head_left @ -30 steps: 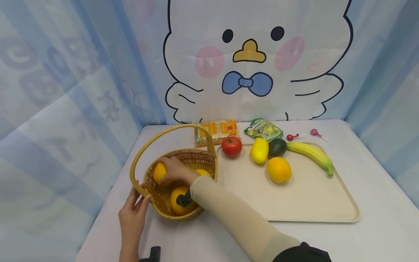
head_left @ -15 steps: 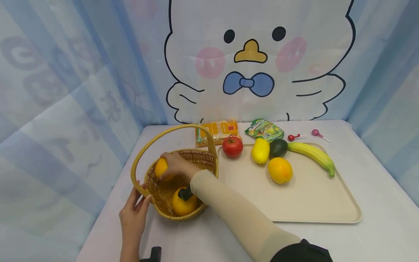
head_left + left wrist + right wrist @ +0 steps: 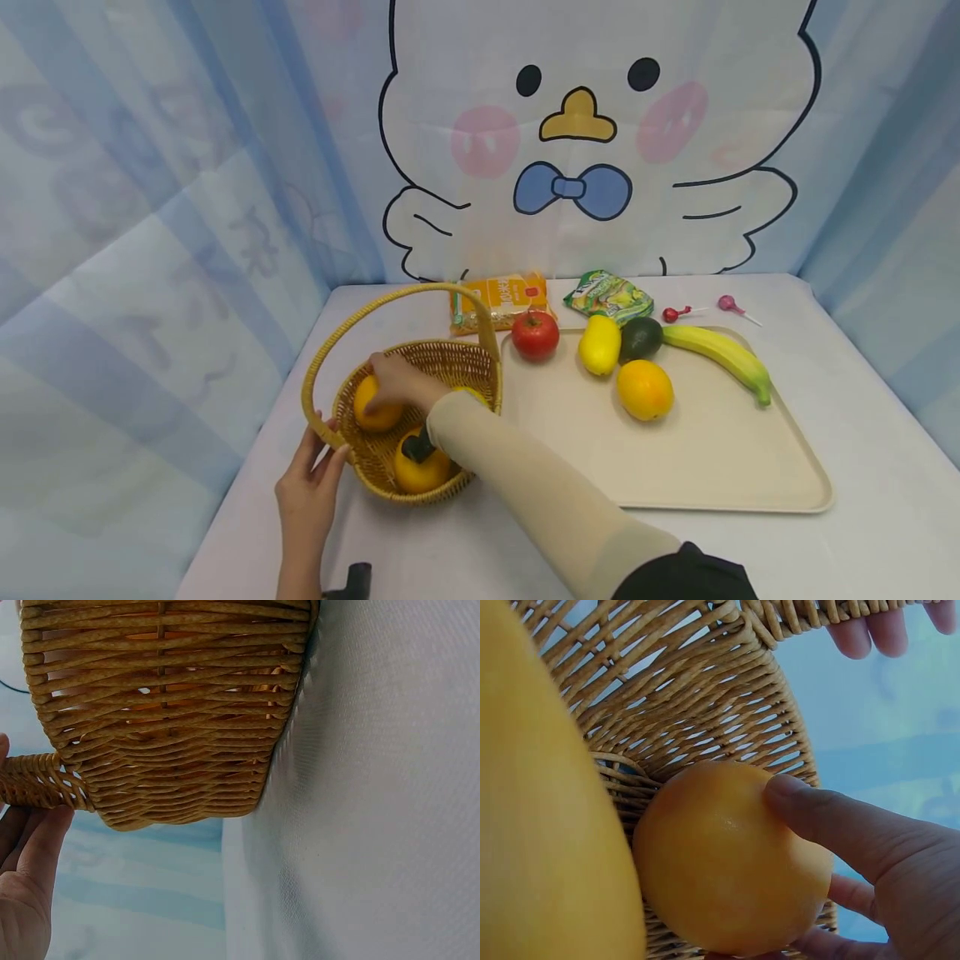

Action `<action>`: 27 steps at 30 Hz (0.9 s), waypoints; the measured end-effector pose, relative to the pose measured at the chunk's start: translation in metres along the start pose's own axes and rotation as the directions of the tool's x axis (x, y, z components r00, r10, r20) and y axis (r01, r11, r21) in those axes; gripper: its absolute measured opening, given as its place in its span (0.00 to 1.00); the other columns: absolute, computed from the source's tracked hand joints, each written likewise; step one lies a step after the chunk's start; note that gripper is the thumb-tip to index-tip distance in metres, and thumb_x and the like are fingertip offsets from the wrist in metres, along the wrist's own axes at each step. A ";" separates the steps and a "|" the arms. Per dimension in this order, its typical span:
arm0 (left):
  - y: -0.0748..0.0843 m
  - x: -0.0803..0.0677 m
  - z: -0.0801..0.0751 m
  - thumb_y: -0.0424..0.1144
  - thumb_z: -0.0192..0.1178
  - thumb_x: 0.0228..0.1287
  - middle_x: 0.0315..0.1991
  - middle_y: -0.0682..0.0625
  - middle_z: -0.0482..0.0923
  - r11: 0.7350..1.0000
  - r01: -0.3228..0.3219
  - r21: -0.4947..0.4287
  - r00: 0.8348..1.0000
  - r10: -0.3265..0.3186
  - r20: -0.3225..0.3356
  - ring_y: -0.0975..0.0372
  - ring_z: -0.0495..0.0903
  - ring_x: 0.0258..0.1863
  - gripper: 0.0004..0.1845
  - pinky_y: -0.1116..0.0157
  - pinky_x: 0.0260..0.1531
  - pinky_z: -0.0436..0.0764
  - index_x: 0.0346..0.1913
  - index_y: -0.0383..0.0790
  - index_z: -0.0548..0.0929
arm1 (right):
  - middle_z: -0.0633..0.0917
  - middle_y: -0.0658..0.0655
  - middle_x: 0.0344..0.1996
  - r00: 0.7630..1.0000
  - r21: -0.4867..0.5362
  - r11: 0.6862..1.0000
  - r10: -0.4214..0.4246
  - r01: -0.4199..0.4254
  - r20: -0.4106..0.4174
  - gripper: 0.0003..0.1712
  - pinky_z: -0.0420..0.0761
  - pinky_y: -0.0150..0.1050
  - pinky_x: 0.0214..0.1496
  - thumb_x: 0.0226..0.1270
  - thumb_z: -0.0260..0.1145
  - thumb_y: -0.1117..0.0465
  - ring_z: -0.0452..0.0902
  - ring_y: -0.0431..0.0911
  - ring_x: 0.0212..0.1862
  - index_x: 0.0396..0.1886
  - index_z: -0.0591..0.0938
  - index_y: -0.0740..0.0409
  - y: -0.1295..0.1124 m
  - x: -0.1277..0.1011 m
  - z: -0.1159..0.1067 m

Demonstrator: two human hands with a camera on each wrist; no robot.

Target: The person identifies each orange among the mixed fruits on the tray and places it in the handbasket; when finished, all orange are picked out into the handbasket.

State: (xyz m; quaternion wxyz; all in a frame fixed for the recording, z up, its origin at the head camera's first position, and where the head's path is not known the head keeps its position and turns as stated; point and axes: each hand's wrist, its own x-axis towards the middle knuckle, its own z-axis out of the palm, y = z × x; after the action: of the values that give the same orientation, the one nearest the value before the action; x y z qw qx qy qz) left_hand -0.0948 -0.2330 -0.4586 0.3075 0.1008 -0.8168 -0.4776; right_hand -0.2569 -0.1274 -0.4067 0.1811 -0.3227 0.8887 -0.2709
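Note:
In the head view a wicker basket (image 3: 375, 462) with a tall arched handle (image 3: 390, 293) stands at left on the table. My left hand (image 3: 309, 487) holds the handle's near base; the left wrist view has thumb and fingers around that woven part (image 3: 34, 780). Inside the basket my right hand (image 3: 405, 383) grips an orange (image 3: 372, 408) near the left wall. Seen from the right wrist, the thumb lies on top of the orange (image 3: 727, 859), fingers on its far side. A second orange (image 3: 420, 475) sits at the basket's front, partly covered by the wrist camera.
A beige tray (image 3: 720, 467) carries a red tomato (image 3: 535, 336), a yellow fruit (image 3: 600, 345), an avocado (image 3: 641, 340), an orange fruit (image 3: 645, 390) and a banana (image 3: 720, 354). Behind lie a grain bag (image 3: 502, 302), a green packet (image 3: 609, 296) and two lollipops (image 3: 671, 315).
My right hand raises the orange slightly, then brings it lower, against the basket's left side. The left hand keeps its hold on the handle.

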 end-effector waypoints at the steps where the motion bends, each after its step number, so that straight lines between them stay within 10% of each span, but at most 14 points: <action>1: 0.000 0.000 0.000 0.32 0.62 0.60 0.57 0.44 0.78 1.000 -0.001 -0.003 1.000 0.001 0.001 0.87 0.71 0.50 0.33 0.86 0.46 0.76 0.67 0.57 0.67 | 0.77 0.56 0.55 1.000 -0.004 1.000 0.001 -0.001 0.004 0.36 0.78 0.32 0.52 0.54 0.72 0.52 0.72 0.45 0.54 0.60 0.69 0.57 -0.001 0.000 0.000; 27: 0.001 0.001 0.000 0.33 0.63 0.60 0.57 0.43 0.78 1.000 -0.008 0.006 1.000 0.008 0.007 0.90 0.69 0.49 0.34 0.88 0.44 0.75 0.68 0.57 0.66 | 0.71 0.56 0.66 0.997 -0.073 0.997 0.004 0.003 0.083 0.47 0.72 0.38 0.69 0.54 0.72 0.49 0.66 0.47 0.67 0.70 0.62 0.56 0.005 0.001 -0.013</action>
State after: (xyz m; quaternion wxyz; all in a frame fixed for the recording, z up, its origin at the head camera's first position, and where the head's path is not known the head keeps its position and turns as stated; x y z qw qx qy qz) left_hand -0.0951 -0.2330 -0.4577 0.3062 0.0967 -0.8196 -0.4744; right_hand -0.2659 -0.1202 -0.3998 0.2063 -0.3399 0.8897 -0.2246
